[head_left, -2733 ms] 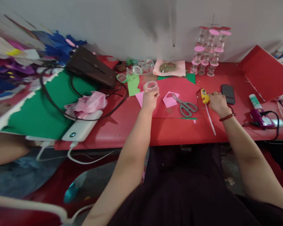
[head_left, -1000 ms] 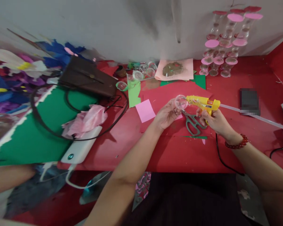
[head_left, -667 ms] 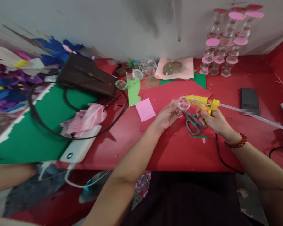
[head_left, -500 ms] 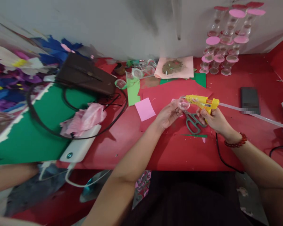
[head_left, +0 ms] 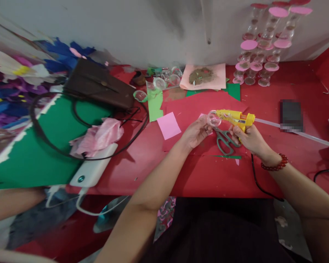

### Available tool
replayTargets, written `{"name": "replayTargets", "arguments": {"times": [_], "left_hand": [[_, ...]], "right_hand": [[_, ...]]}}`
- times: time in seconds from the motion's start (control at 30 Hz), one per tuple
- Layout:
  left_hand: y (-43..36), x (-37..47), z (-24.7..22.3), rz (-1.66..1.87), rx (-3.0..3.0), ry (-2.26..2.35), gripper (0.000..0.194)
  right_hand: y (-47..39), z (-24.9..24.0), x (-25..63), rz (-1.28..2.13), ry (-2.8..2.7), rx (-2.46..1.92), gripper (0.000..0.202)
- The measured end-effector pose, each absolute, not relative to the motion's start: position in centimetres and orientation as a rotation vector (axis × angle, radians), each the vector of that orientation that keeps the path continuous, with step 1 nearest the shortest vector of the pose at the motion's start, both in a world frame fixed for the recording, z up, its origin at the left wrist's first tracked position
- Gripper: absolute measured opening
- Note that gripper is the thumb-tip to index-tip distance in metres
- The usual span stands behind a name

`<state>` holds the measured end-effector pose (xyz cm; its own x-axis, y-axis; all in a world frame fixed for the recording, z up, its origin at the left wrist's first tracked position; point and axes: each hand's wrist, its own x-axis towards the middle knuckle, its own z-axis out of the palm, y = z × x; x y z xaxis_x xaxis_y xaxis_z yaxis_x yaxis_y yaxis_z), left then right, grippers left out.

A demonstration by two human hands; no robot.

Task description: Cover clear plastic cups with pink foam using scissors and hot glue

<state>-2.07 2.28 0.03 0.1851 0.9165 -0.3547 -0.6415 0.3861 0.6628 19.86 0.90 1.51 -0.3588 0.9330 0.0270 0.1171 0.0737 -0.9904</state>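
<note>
Between the fingertips of my left hand (head_left: 196, 133) is a small clear plastic cup (head_left: 215, 119), its round rim facing up toward me. My right hand (head_left: 248, 137) is wrapped round the handle of a yellow hot glue gun (head_left: 231, 116), whose nozzle meets the cup's rim. A long translucent glue stick (head_left: 274, 125) sticks out of the gun's back end. Under the hands, grey-handled scissors (head_left: 224, 144) lie on red paper (head_left: 192, 106). A pink paper square (head_left: 169, 126) is left of my left hand.
Hourglass-like stacks of clear cups (head_left: 256, 54) with pink discs stand at the back right. A brown mound on pink paper (head_left: 218, 75) lies at the back. Leftward are a dark brown bag (head_left: 98, 84), a looped black cable, a white power bank (head_left: 94, 170) and another person's arm (head_left: 13, 204).
The cup has tipped slightly in my left fingers, so its round rim shows more fully against the nozzle. Both hands stay nearly in place; the view has shifted a little.
</note>
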Motion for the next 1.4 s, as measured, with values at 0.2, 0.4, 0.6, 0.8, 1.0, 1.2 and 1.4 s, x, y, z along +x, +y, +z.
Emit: {"name": "replayTargets", "arguments": {"times": [0.2, 0.4, 0.6, 0.8, 1.0, 1.2, 1.4], "left_hand": [[2.3, -2.0, 0.0, 1.151, 0.395, 0.823, 0.009], [2.3, -2.0, 0.1, 1.149, 0.397, 0.825, 0.009], [2.2, -1.9, 0.4, 1.15, 0.401, 0.83, 0.017], [2.1, -2.0, 0.5, 1.154, 0.377, 0.847, 0.01], [2.1, -1.8, 0.6, 1.161, 0.346, 0.856, 0.015], [2.1, -1.7, 1.0, 1.169, 0.317, 0.894, 0.024], [2.1, -1.6, 1.5, 1.185, 0.323, 0.893, 0.025]], "right_hand": [[0.8, 1.9, 19.7, 1.352, -1.627, -1.094, 0.073], [0.7, 1.9, 19.6, 1.321, -1.645, -1.092, 0.072], [0.6, 2.1, 19.6, 1.332, -1.638, -1.099, 0.07], [0.7, 2.0, 19.7, 1.338, -1.629, -1.109, 0.064], [0.6, 2.2, 19.8, 1.357, -1.644, -1.089, 0.058], [0.5, 2.2, 19.7, 1.355, -1.659, -1.094, 0.054], [0.5, 1.8, 19.9, 1.33, -1.684, -1.103, 0.052]]}}
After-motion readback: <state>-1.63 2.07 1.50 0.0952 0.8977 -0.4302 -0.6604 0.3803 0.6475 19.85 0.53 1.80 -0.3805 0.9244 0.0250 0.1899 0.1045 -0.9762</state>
